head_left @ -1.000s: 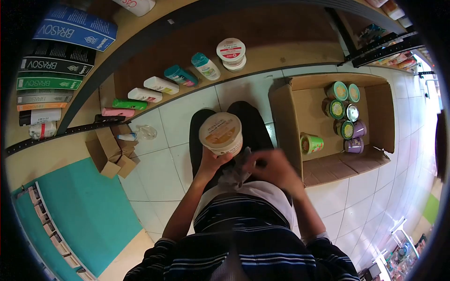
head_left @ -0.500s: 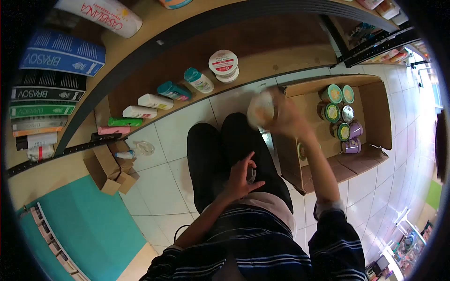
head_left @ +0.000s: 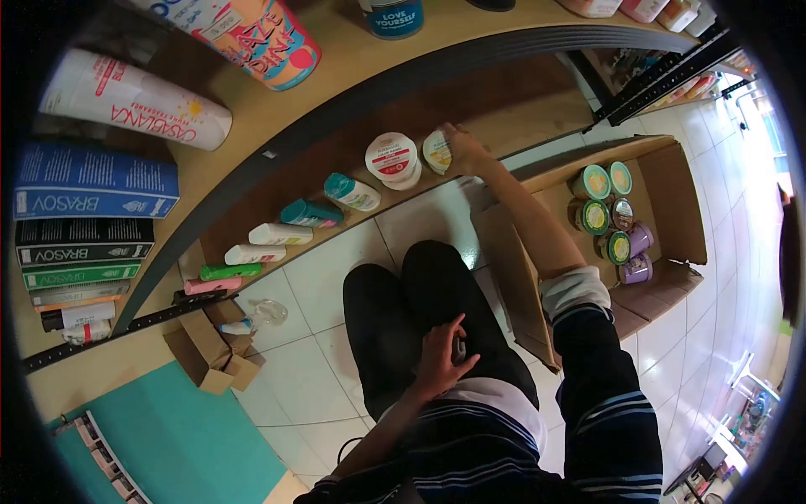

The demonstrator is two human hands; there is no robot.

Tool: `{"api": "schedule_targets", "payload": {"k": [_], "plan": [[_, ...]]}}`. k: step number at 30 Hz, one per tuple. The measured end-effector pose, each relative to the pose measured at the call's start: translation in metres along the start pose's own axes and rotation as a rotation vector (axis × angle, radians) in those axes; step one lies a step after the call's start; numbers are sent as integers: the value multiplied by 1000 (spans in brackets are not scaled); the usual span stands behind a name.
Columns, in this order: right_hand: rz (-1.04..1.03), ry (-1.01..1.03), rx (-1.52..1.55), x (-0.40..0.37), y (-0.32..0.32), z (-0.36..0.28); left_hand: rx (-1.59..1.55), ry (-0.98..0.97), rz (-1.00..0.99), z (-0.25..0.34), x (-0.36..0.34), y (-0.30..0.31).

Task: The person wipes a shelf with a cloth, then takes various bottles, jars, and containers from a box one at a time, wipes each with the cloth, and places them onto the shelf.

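Note:
My right hand (head_left: 467, 153) reaches over the low shelf, its fingers closed round a tub (head_left: 437, 153) with a pale yellow lid. The tub is at the shelf's front edge, beside a white tub with a red-banded label (head_left: 391, 157), which sits on another white tub. Over my lap, my left hand (head_left: 438, 363) has thumb and index finger stretched out. A small dark object (head_left: 458, 349) shows in its grasp, mostly hidden by the curled fingers. A row of bottles, with a teal-capped one (head_left: 353, 192) nearest, lies left of the stacked tubs.
An open cardboard box (head_left: 512, 277) on the tiled floor to my right holds several lidded tubs (head_left: 595, 217). Above, the upper shelf edge (head_left: 353, 92) bears hair-dye boxes (head_left: 96, 181) and bottles. A small open carton (head_left: 204, 349) lies at left on the floor.
My right hand has carried the tub from beside the cardboard box up and left to the low shelf. The view has shifted, showing more of the upper shelf. My left hand stays over my lap.

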State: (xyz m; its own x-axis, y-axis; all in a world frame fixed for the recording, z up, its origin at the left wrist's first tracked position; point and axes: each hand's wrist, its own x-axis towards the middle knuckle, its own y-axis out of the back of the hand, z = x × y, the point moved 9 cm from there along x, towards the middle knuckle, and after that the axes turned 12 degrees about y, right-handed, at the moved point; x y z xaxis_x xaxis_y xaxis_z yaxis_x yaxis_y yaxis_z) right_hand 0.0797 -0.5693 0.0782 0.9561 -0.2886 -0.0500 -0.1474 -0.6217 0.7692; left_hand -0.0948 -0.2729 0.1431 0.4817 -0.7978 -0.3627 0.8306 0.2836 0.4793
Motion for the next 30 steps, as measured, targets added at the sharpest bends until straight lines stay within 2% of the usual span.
{"api": "schedule_targets", "payload": {"k": [5, 7, 8, 10, 11, 13, 15, 17, 18, 19, 21, 22, 24, 25, 27, 28, 30], "plan": [[-8, -39, -4, 0, -16, 5, -6, -13, -2, -1, 0, 1], [74, 26, -89, -8, -12, 2, -15, -23, -39, 0, 0, -4], [84, -6, -100, -17, -2, -4, -8, -2, -32, -3, 1, -5], [297, 30, 89, -43, 32, -28, -1, 9, -44, -5, 2, -7], [302, 14, 83, -62, 47, -38, -3, 10, -32, -6, 2, -6], [793, 37, 259, -126, 107, -41, -9, 15, -27, -6, 2, -6], [1047, -44, -53, -197, 134, -12, 34, 27, -32, -6, 2, -8], [1112, -415, 162, -264, 130, 42, 31, 49, -48, -5, 2, -9], [1088, -380, 73, -295, 118, 81, 30, 61, -45, -4, 4, -8], [995, -510, 102, -322, 103, 109, 30, 59, -52, -4, 4, -9], [801, -579, 79, -368, 69, 150, 18, 65, -38, -4, 3, -8], [802, -580, 77, -377, 70, 141, 17, 64, -40, -4, 4, -8], [430, -683, -80, -382, 52, 126, 41, 49, -40, -3, 3, -9], [431, -684, -78, -384, 45, 121, 43, 49, -41, -3, 2, -9], [229, -653, 42, -376, 10, 122, 44, 53, -52, -2, 4, -10], [232, -649, 41, -370, 9, 122, 45, 50, -49, -2, 4, -10], [585, -635, -189, -366, 39, 117, 37, 54, -51, -5, 3, -11]]}}
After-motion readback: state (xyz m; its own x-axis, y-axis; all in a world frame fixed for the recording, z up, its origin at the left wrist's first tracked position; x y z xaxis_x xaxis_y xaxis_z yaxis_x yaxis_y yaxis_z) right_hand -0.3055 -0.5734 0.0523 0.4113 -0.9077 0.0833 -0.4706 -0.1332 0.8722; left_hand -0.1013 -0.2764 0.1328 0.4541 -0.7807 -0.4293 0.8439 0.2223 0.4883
